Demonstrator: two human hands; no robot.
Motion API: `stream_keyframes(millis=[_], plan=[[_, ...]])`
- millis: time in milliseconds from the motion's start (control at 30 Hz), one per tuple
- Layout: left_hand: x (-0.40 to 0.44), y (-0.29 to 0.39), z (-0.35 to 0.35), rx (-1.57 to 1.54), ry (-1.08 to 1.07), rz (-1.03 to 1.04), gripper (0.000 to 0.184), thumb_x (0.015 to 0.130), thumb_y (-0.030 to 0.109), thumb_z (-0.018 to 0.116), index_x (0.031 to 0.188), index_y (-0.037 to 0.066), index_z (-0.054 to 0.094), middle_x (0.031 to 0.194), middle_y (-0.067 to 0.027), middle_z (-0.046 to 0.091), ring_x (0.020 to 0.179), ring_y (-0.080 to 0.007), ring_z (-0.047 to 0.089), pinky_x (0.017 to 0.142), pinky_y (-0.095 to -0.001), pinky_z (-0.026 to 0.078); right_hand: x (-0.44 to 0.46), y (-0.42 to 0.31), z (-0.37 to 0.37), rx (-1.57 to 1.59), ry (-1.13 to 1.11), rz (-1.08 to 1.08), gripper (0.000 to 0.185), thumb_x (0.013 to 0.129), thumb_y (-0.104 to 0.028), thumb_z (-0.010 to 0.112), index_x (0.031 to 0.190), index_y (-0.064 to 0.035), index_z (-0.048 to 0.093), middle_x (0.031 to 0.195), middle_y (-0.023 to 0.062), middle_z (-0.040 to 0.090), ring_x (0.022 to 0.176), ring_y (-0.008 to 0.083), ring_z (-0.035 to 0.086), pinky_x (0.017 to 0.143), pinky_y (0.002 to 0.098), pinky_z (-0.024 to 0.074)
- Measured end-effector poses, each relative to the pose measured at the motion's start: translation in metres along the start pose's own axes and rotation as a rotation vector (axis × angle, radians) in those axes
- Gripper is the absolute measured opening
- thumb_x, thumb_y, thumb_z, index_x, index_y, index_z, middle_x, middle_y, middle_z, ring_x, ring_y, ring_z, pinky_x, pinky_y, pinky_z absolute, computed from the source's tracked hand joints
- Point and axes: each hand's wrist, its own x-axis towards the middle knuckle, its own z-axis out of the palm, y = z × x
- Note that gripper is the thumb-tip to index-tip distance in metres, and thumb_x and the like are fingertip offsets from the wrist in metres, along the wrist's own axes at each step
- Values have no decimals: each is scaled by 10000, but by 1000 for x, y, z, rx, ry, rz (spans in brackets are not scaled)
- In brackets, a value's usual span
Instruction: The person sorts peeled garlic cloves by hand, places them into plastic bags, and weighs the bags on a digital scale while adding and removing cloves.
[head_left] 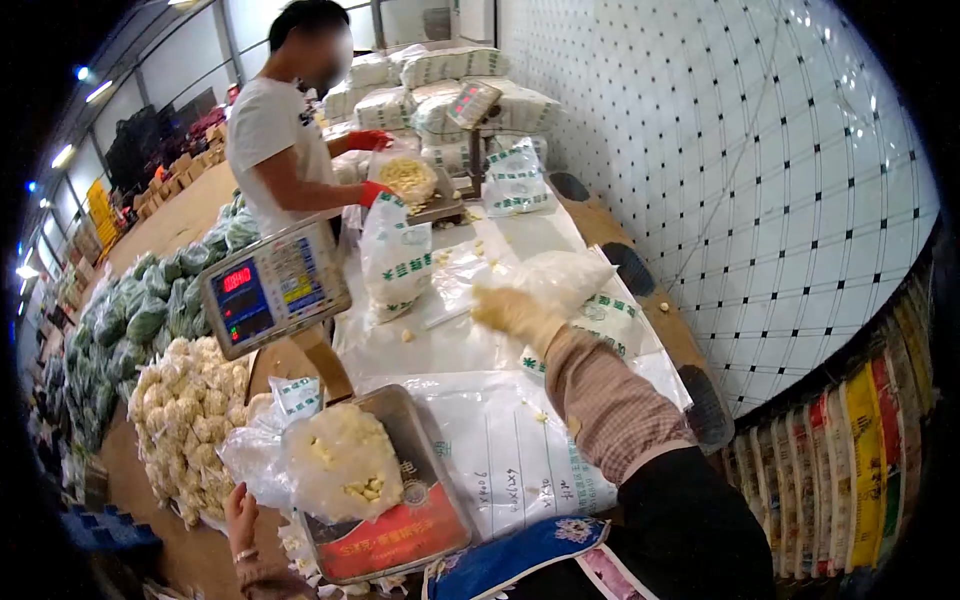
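Note:
A clear plastic bag of peeled garlic cloves (345, 465) rests open on the weighing scale's platform (440, 520) in front of me. My left hand (240, 517), bare, is just left of this bag with its fingers stretched upward; nothing shows in it. Over the table, my right hand (515, 315), in a pale glove, reaches forward and is smeared by motion. It is nearest to a white plastic bag (560, 278) lying on the table; whether it touches the bag, I cannot tell. The scale's display (275, 285) stands on a post, lit with red digits.
Across the table (370, 350), a co-worker (275, 140) with red gloves handles another bag of cloves (408, 180) on a second scale. A printed bag (397, 255) stands mid-table. White sacks (440, 100) are stacked behind; pale net bags (190, 420) and green bags (150, 300) lie left.

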Motion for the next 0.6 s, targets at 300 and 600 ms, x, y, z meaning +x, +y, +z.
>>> stream_keyframes(millis=[300,600], plan=[[-118,145,102,-399,-104,-5,373,850,114,507,1189,-22,428,1142,-122,504,987,-188,532,793,-277,446,-90,151,55,1297,-232,349,586,794,-536,469,893,35,554,796,136,608,714,198,601,647,292,464],[-135,149,180,-4,341,230,304,807,6,516,1110,-8,493,1167,-101,475,1011,-180,499,852,-272,404,36,159,150,2309,-226,344,459,814,-357,530,1077,6,435,1034,189,547,856,278,576,603,314,509]])
